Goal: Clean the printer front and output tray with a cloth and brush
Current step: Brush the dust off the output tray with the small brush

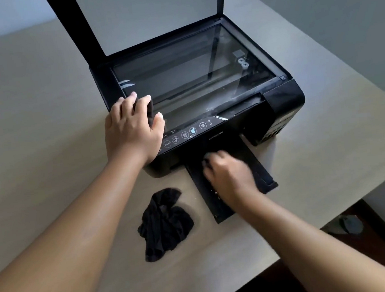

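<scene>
Right hand (229,175) first: it's down on the output tray (263,174), knuckles up and fingers curled under. It's too motion-blurred for me to say whether they're wrapped round anything, so I can't tell what that grip is. A few pale specks show on the tray just by the near side of the hand.

Left hand (133,130) is easy. It lies flat with the fingers spread and nothing in it, palm pressing on the near-left corner of the printer (283,99). The fingertips reach over the edge of the scanner glass (191,68), and the heel of the hand sits just left of the control panel (185,134) with its row of round buttons.

The tray sticks out of the printer's front toward me, lying over the table (41,101). The lid (150,13) is standing open at the far side, and the glass looks dusty near its right front edge.

The black cloth (164,221) is bunched up on the table just left of the tray, with neither hand touching it. Past the table's near-right edge there's dark floor with a blurry grey thing (350,224) I can't identify.
</scene>
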Demonstrator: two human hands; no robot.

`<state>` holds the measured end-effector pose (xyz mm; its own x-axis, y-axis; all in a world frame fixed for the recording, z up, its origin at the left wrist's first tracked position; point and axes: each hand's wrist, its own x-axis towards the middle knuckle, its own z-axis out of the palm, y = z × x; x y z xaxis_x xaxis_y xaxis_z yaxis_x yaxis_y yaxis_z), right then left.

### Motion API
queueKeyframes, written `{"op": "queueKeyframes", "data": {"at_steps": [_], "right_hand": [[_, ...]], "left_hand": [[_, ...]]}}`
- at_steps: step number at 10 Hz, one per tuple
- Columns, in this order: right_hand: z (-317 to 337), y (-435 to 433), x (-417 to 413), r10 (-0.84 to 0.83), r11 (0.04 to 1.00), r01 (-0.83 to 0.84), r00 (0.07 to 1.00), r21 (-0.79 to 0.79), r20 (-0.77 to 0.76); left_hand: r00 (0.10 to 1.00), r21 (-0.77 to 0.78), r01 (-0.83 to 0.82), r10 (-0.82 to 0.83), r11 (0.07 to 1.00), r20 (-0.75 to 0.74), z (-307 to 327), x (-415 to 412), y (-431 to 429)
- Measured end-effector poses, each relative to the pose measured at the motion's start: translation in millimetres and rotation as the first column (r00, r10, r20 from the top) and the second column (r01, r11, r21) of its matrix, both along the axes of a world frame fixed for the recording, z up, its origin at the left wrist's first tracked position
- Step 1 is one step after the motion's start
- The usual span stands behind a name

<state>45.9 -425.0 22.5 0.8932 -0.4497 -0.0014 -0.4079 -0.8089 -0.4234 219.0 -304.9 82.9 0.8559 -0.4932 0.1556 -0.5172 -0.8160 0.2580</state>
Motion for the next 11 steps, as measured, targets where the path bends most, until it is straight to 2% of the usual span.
{"op": "queueKeyframes", "data": {"at_steps": [1,2,3,4,5,6,7,8,9,10,11], "right_hand": [[-0.9,38.6,1.3,-0.02,0.95,0.016,1.0,0.311,0.008],[-2.6,7.1,-6.7,-0.396,0.518,0.395,0.897,0.759,-0.196],[1.1,-48.2,-21.1,-0.666,0.512,0.538,0.741,0.67,-0.087],[5.9,-68.9,-24.2,-0.552,0.819,0.521,0.83,0.24,0.084],[5.4,-31.6,-12.5,-0.184,0.981,0.175,0.976,-0.078,-0.115],[8.2,26.9,-4.5,0.006,0.992,-0.002,1.0,0.129,-0.031],[5.3,18.3,1.3,-0.207,0.818,0.173,0.978,0.549,0.0],[6.3,-34.9,-6.0,-0.701,0.601,0.566,0.712,0.564,0.031],[2.5,-32.5,-2.6,-0.469,0.877,0.457,0.881,0.149,0.062],[-0.9,5.4,9.7,0.034,0.95,-0.029,0.999,0.311,-0.01],[-4.3,-25.2,2.3,-0.441,0.834,0.343,0.885,0.431,0.148]], "left_hand": [[1.0,0.005,0.005,-0.005,1.0,-0.003,0.2,-0.2,-0.5],[1.0,0.013,0.004,-0.004,1.0,-0.001,0.2,0.2,0.0],[1.0,0.013,0.009,-0.009,1.0,0.005,-1.0,0.2,-0.8],[1.0,0.016,0.01,-0.01,1.0,0.002,-0.6,0.9,-0.4],[1.0,0.021,0.01,-0.01,1.0,0.0,-0.7,1.2,-0.5],[1.0,0.017,0.01,-0.01,1.0,0.0,-0.8,0.6,-0.2],[1.0,0.008,0.009,-0.009,1.0,0.004,-0.5,1.1,-0.5],[1.0,0.0,0.009,-0.009,1.0,0.004,-0.4,0.6,-0.9],[1.0,0.0,0.006,-0.006,1.0,0.008,-1.1,1.7,-0.4],[1.0,-0.001,0.008,-0.008,1.0,0.011,-2.0,2.0,-0.2],[1.0,0.001,0.005,-0.005,1.0,0.009,-2.0,1.5,-0.7]]}}
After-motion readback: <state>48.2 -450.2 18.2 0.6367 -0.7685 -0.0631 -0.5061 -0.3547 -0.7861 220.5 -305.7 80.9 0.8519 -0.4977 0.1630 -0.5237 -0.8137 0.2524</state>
